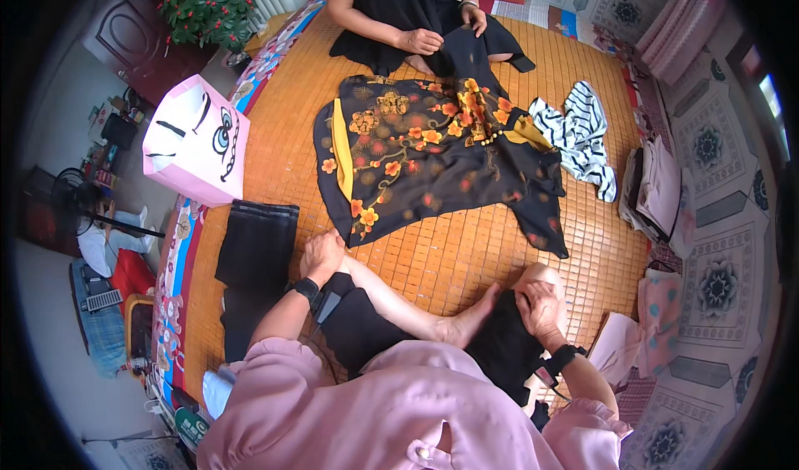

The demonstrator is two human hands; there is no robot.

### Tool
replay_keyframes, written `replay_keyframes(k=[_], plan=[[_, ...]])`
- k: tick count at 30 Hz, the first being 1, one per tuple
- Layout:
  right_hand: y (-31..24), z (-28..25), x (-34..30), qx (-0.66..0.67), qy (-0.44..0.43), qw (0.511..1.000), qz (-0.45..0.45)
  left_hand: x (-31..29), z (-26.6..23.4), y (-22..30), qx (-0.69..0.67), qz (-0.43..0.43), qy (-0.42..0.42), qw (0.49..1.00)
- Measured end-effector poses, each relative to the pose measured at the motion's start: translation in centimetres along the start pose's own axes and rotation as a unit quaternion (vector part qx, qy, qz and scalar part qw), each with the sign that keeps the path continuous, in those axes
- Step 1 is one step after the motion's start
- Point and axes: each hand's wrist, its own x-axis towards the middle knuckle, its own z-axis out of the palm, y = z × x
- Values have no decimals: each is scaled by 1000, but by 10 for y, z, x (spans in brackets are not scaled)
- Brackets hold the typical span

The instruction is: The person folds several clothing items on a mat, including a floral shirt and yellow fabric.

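A black sheer blouse [416,166] with orange flowers and yellow edging lies spread on the woven mat [416,258] in front of my crossed legs. My left hand [323,253] rests on my left knee, just short of the blouse's near left corner, with nothing in it. On my other knee lies my right hand [541,308], also without anything, its fingers loosely bent over the knee. Folded black cloth [258,241] lies beside my left hand. Across from me a seated person's hands [445,37] hold black fabric [468,54] beyond the blouse.
A pink paper bag [200,141] with a drawn eye stands at the left edge. Crumpled striped cloth [583,137] lies right of the blouse. Folded clothes [657,187] line the tiled wall at right. A black fan [75,191] and a potted plant [204,4] stand beyond the mat.
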Motion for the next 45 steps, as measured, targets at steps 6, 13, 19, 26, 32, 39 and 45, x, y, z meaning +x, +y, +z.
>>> replay_keyframes(k=[6, 13, 19, 26, 32, 39, 45], plan=[[-1, -2, -2, 4, -25, 1000, 17, -4, -4, 3, 9, -10, -13, 1000], [3, -2, -17, -34, 16, 999, -16, -6, -9, 11, 47, 5, -53, 997], [7, 0, 1, 10, -12, 1000, 10, 7, 0, -6, 45, 4, -32, 998], [3, -3, 3, 9, -2, 1000, -4, 3, 2, -1, 34, 11, -3, 999], [1, 1, 2, 8, 2, 1000, 12, 1, -3, 0, 19, 10, -15, 1000], [9, 5, -1, -21, -31, 999, 13, 2, 4, -6, 17, 19, -16, 1000], [3, 5, 1, -34, -14, 999, 8, 6, 8, -8, 16, 35, -2, 999]])
